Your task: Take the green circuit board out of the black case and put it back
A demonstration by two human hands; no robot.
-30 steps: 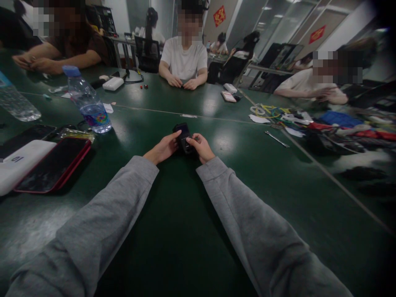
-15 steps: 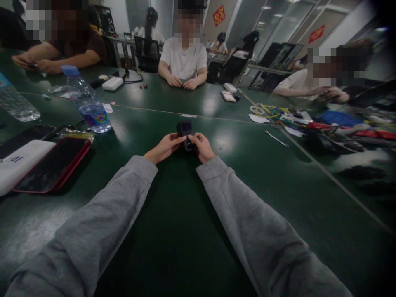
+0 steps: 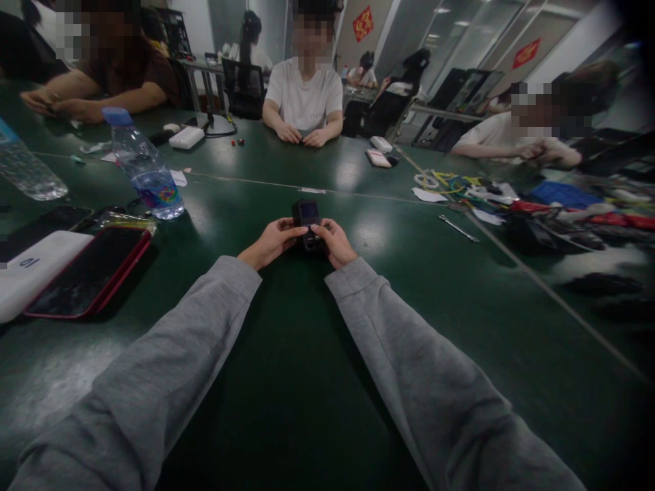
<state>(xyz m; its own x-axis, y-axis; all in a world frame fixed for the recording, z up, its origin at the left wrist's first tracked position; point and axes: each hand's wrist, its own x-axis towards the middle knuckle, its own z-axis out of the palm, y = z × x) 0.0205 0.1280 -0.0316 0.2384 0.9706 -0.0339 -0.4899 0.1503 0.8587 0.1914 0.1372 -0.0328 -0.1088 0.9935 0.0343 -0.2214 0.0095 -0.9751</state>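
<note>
Clear plastic water bottle [image 3: 144, 166] with blue cap, upright at left on the counter [image 3: 286, 382], part-filled with water. Second clear bottle [image 3: 25, 170] lies on its side at the far left edge; contents cannot be told.

Counter: dark green, glossy, with a thin seam running across it. Left: red-cased phone [image 3: 89, 271] face up, touching a white power bank [image 3: 35, 266]. Right: metal wrench [image 3: 458, 228], well apart from a heap of coloured cables and tools [image 3: 537, 204].

Room: office with glass partitions and red wall hangings. Three other people sit along the far side of the counter.

Small black device [image 3: 307, 219]: boxy, with a small dim screen on its upper face, held at the counter's middle, just above the surface. Left hand [image 3: 271, 242] and right hand [image 3: 335, 240], both in grey sleeves, close around its lower part from either side, thumbs on top.
</note>
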